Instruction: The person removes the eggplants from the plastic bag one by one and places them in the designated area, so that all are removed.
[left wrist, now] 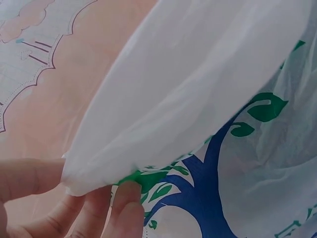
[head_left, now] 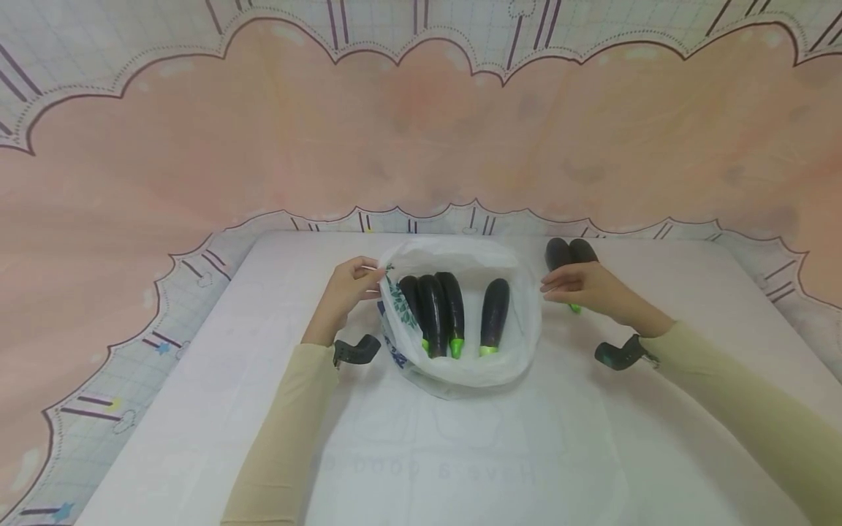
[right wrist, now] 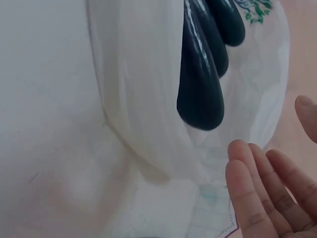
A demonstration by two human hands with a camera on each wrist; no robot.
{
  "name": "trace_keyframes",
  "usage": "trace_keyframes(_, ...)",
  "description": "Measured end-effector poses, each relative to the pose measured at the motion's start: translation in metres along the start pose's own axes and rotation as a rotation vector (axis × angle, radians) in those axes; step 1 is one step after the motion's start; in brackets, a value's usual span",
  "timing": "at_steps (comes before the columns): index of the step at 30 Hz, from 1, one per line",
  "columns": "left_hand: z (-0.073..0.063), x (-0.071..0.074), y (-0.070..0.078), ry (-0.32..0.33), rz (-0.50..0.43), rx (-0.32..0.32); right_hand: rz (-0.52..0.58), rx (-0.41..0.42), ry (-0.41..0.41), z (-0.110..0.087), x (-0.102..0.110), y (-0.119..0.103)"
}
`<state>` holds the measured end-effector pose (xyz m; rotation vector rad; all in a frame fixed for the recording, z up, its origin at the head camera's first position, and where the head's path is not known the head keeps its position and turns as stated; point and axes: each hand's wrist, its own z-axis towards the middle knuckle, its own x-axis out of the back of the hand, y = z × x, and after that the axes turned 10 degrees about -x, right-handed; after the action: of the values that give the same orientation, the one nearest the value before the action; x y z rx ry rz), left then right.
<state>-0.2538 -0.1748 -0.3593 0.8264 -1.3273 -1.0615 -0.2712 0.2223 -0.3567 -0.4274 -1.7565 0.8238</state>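
A white plastic bag [head_left: 475, 371] with a green-and-blue tree print stands wide open on the table. My left hand [head_left: 345, 292] pinches its left rim, and in the left wrist view that edge of the bag [left wrist: 163, 114] is drawn up between thumb and fingers. Three dark eggplants [head_left: 432, 314] lie side by side inside, with another eggplant [head_left: 495, 314] apart on the right. My right hand [head_left: 582, 287] is just off the right rim; its fingers [right wrist: 241, 183] look straight and hold nothing in the right wrist view. Two more eggplants [head_left: 558, 253] lie outside, partly hidden behind that hand.
The white-covered table [head_left: 217, 409] extends around the bag, with faint lettering toward the front. Behind it hangs a peach cloth [head_left: 421, 139] with a scalloped, striped border. Each wrist wears a small dark camera [head_left: 358, 351].
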Motion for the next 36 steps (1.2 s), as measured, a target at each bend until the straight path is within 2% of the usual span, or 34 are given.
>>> trace_keyframes(8,-0.002,-0.003,0.007,-0.010,0.014,-0.022,0.064,-0.082,-0.084,0.005,-0.007,-0.007)
trace_keyframes(16,-0.001,-0.006,0.011,-0.019,0.028,-0.017,0.145,-0.109,-0.180,0.011,-0.016,-0.013)
trace_keyframes(30,-0.001,-0.005,0.009,-0.032,0.028,-0.018,0.192,-0.103,-0.228,0.023,-0.032,-0.012)
trace_keyframes(36,0.000,-0.006,0.012,-0.042,0.044,-0.012,0.140,-0.147,-0.246,0.025,-0.041,-0.012)
